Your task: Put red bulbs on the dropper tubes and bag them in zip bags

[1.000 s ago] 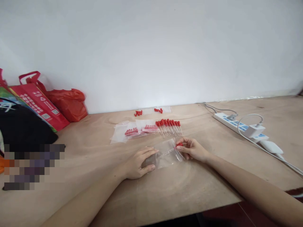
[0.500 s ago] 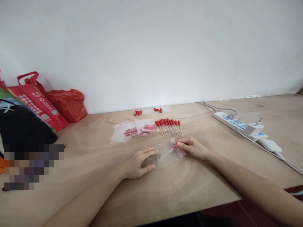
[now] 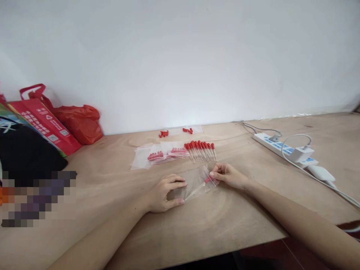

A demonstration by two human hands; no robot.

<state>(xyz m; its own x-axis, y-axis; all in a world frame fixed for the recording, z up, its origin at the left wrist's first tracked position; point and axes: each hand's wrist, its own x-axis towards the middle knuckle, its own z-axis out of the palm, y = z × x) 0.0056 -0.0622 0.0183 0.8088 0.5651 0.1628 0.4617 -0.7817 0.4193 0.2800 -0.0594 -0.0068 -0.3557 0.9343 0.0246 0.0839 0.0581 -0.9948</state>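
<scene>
A clear zip-lock bag (image 3: 194, 183) lies on the table between my hands. Inside it is a dropper (image 3: 207, 179) with a red rubber bulb toward the bag's mouth and a thin clear tube pointing at my left hand. My right hand (image 3: 226, 175) pinches the bag's mouth beside the red bulb. At the other end, my left hand (image 3: 168, 193) rests with thumb and fingers apart, fingertips against the bag. Just beyond, several red-bulbed droppers (image 3: 200, 150) lie in a row. Left of them are overlapping zip-lock bags (image 3: 142, 157) with red bulbs showing through some.
Loose red rubber bulbs (image 3: 163, 134) and a flat bag with more bulbs (image 3: 187, 131) lie by the wall. A white power strip (image 3: 277, 144) with chargers and cables is on the right. Red bags (image 3: 81, 123) and a black bag (image 3: 25, 153) stand at left.
The dropper in the bag has shifted toward me, its tube end now near my left thumb. My right fingers have curled slightly at the bag's mouth. My left hand has barely moved.
</scene>
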